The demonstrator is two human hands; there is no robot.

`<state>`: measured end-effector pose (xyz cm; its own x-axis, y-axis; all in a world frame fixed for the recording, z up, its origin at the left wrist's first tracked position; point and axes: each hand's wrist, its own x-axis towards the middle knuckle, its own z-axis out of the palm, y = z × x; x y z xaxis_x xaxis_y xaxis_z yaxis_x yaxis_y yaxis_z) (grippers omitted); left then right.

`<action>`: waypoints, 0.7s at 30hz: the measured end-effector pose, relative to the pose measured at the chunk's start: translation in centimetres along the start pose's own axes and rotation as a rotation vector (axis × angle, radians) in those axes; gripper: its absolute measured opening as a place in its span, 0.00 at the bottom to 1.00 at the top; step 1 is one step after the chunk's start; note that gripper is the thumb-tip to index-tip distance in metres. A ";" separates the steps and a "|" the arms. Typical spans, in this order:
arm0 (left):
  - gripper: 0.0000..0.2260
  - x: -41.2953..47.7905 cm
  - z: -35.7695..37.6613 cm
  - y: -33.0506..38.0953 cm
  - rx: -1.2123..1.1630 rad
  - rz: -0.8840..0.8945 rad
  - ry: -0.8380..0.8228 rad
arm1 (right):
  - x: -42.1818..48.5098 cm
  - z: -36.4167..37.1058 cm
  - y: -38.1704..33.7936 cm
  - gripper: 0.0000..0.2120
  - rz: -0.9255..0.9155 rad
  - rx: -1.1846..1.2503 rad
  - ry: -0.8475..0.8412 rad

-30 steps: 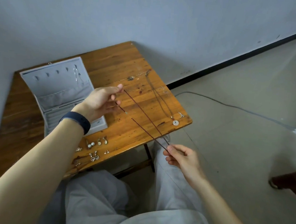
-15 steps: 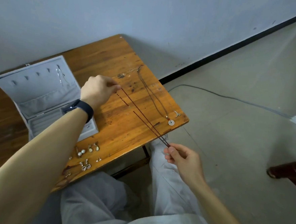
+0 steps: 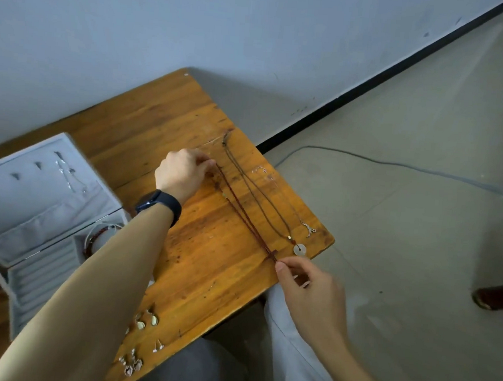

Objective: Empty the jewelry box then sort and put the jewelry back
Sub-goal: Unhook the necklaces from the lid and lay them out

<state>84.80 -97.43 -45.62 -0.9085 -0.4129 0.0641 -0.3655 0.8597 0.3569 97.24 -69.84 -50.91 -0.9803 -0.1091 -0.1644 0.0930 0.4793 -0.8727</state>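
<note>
Left hand point(image 3: 183, 175) and right hand point(image 3: 307, 286) each pinch one end of the red cord necklace point(image 3: 242, 218) stretched across the table point(image 3: 203, 264).

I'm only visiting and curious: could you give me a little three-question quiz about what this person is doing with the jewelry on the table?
1. Multiple choice: what do the left hand and right hand hold stretched between them?
A) the red braided necklace
B) a silver earring
C) a bracelet
2. True or false: the jewelry box is closed.
3. Fill in: the necklace with the white ring pendant lies on the ____, held by neither hand.

Key: 1 A. 2 False, its lid stands open. 3 table.
</note>
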 end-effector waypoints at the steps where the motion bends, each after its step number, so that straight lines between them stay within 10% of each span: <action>1: 0.12 0.4 0.4 0.0 -0.009 0.006 -0.009 | 0.3 0.3 0.1 0.03 -0.039 -0.049 0.032; 21: 0.13 0.5 3.0 -1.1 -0.089 -0.036 0.013 | 0.8 0.9 2.7 0.10 -0.493 -0.344 0.262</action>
<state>84.18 -97.64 -48.74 -0.8923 -0.4472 0.0616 -0.3778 0.8144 0.4404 96.86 -69.45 -53.77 -0.9077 -0.1925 0.3729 -0.3967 0.6833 -0.6130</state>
